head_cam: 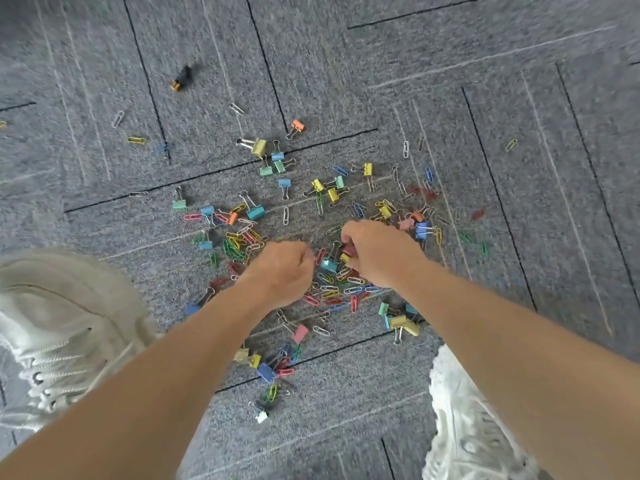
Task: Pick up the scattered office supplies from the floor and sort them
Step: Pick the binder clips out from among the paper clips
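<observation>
**Gathering clips off the carpet**

Binder clips (348, 250) and paper clips (329, 292) lie strewn all round a teal clip (328, 265) on the floor (450, 98). Just right of it, the right hand (377, 252) has its grip curled on a few binder clips, red and yellow. Just left of it the left hand (280, 268) is curled; whether it pinches anything I cannot tell. Both sorts look light and stiff. The flat wire ones likely need a fingertip pinch, the binder clips a hold on their bodies. The floor is grey carpet tile, and pale shoes (62, 327) stand nearer the camera than the teal clip.

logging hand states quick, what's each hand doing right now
Left hand: fingers curled; whether it holds anything cannot be told.
Right hand: grips small coloured metal binder clips.
</observation>
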Demonstrator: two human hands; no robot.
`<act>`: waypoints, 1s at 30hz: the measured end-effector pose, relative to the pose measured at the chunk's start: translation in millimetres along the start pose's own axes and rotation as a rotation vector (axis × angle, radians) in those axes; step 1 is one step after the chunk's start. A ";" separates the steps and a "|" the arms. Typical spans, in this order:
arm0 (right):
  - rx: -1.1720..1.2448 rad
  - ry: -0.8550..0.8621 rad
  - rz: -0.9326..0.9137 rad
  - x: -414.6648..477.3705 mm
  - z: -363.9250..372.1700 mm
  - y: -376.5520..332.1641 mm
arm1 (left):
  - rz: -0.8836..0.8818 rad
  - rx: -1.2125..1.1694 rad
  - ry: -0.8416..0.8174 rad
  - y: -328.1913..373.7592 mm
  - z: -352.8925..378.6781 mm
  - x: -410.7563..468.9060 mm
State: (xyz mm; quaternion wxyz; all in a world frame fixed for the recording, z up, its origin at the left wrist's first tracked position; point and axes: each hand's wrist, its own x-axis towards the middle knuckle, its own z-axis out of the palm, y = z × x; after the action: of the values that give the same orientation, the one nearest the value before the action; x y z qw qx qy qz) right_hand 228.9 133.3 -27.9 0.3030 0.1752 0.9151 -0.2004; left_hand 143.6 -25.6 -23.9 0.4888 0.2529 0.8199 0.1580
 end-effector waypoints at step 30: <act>0.616 0.112 0.149 -38.3 22.3 44.2 | -0.007 0.149 0.090 29.5 -0.7 33.7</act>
State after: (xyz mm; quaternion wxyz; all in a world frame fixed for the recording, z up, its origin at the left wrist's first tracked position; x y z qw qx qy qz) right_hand 288.2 153.0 -32.0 0.1988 0.3357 0.8114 -0.4352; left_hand 137.4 17.9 -32.9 0.4317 0.2783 0.8515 0.1058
